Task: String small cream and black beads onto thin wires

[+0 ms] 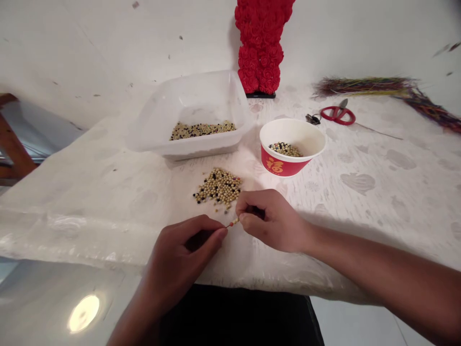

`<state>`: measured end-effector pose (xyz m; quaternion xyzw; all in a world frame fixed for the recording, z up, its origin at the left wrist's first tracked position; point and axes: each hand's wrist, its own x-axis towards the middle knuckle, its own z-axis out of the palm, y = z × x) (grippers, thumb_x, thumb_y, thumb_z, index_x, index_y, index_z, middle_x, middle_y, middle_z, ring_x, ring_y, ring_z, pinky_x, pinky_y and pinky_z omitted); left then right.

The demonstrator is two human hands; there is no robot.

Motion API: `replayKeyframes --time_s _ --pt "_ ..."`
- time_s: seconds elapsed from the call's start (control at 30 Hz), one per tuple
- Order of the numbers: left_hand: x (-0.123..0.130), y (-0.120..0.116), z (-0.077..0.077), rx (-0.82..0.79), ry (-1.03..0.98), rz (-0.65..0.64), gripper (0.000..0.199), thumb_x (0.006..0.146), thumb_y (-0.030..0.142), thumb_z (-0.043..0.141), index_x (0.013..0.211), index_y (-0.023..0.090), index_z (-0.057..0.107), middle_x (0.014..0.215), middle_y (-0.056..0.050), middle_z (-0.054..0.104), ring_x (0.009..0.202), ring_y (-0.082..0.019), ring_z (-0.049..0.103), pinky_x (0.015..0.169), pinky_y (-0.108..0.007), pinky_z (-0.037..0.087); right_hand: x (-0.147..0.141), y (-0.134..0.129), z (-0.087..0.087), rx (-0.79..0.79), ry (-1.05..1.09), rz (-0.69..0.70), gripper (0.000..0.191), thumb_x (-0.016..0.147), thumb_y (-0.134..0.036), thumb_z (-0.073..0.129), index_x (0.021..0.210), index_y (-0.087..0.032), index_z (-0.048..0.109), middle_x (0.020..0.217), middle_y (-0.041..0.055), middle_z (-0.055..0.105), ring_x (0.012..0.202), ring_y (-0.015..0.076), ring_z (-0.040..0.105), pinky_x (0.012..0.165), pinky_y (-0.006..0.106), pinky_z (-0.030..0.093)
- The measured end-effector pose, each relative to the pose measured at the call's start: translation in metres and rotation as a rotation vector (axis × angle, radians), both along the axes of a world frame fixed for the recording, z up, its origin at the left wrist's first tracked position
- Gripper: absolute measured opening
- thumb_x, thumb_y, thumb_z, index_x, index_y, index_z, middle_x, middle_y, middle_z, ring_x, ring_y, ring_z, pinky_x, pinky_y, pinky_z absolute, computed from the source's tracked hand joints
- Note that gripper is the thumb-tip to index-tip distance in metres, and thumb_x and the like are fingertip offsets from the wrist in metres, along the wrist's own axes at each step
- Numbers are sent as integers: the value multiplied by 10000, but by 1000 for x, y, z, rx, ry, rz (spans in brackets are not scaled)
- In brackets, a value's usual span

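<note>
Head camera looked down on a left hand (pixel 183 259) and a right hand (pixel 268 221), their fingers closed in pinches on a thin beaded strand (pixel 233 222) strung with small red and tan beads. A loose pile of tan and black beads (pixel 218 187) lay just beyond the right fingertips (pixel 240 211) on a white patterned tablecloth (pixel 108 192). Behind stood a clear plastic tub (pixel 154 120) holding more beads and a red-and-white paper bowl (pixel 273 166), printed with a gold 福 character and also holding beads. Farther right lay red-handled scissors (pixel 337 115) beside a bundle of multicoloured strands (pixel 363 86).
</note>
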<state>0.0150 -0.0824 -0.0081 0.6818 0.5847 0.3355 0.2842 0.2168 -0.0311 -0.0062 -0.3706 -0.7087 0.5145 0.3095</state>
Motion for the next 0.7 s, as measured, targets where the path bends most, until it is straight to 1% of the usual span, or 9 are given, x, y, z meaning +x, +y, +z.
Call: replayKeyframes --time_s 0.13,0.23,0.43,0.53,0.7 --pt "1 3 -1 24 -34 -21 103 831 348 705 790 267 752 707 27 742 592 -138 659 540 -204 496 1 1 -1 7 -5 31 117 800 -146 539 694 -178 498 601 -62 424 580 78 375 507 204 290" --pt "1 5 -2 33 -56 -43 101 845 341 694 791 273 745 684 36 732 574 -129 648 529 -195 486 1 2 -1 16 6 63 118 820 -150 539 711 -176 503 608 -63 429 582 76 381 512 202 297" --pt "1 8 -4 57 -47 -35 109 855 341 680 793 276 742 739 33 747 633 -144 664 576 -213 495 1 2 -1 32 2 81 111 842 -146 542 735 -174 526 612 -63 452 579 75 401 519 199 313" --pt "1 8 -7 72 -43 -32 114 857 350 678 796 277 742 721 38 738 623 -141 656 572 -214 483 2 2 0 51 -2 83 108 858 -144 538 753 -169 547 619 -60 471 580 74 412 525 199 322" --pt "2 6 -6 35 -13 -37 133 879 351 649 811 274 734 729 52 731 637 -130 643 591 -209 480 2 2 -2 96 5 98 146 910 -184 536 766 -164 556 622 -58 481 587 73 421 536 198 325"
